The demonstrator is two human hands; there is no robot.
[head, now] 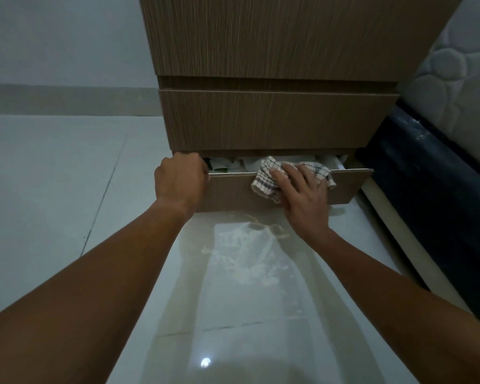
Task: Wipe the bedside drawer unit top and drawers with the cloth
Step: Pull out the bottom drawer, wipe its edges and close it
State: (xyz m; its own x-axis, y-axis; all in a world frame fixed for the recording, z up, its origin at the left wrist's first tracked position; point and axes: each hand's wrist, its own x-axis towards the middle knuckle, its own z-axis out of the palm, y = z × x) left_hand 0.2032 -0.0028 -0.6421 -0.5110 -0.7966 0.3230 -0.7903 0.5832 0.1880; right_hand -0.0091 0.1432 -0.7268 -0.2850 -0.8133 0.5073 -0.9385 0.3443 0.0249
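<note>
Reaching out over the glossy floor tiles (53,189), both forearms run toward the foot of the bedside drawer unit. The bottom drawer (230,191) is pulled out a little way, and its front edge runs left to right across the view; that is the long axis any wiping stroke has to follow.

The left hand (180,178) grips the left end of that edge, its fingers curled over the top and out of sight behind it, which looks like a steadying hold. The right hand (302,192) lies flat on the checked cloth (263,182), fingers (281,174) straight and spread, pressing it against the drawer front. The cloth is folded over the top edge right of centre, part on the face and part hanging inward.

From the cloth, the longer bare stretch of edge lies to the left, between the two hands; only a short stretch remains toward the right corner. A leftward stroke would probably meet the left hand, so that hand would have to shift or let go.

Just behind the edge, pale crumpled things (233,163) fill the drawer and could snag the cloth. Above, the middle drawer (275,120) and the upper panel (288,37) sit closed. The dark bed base (427,189) and the mattress (455,65) crowd the right side. I cannot make out the unit's top.
</note>
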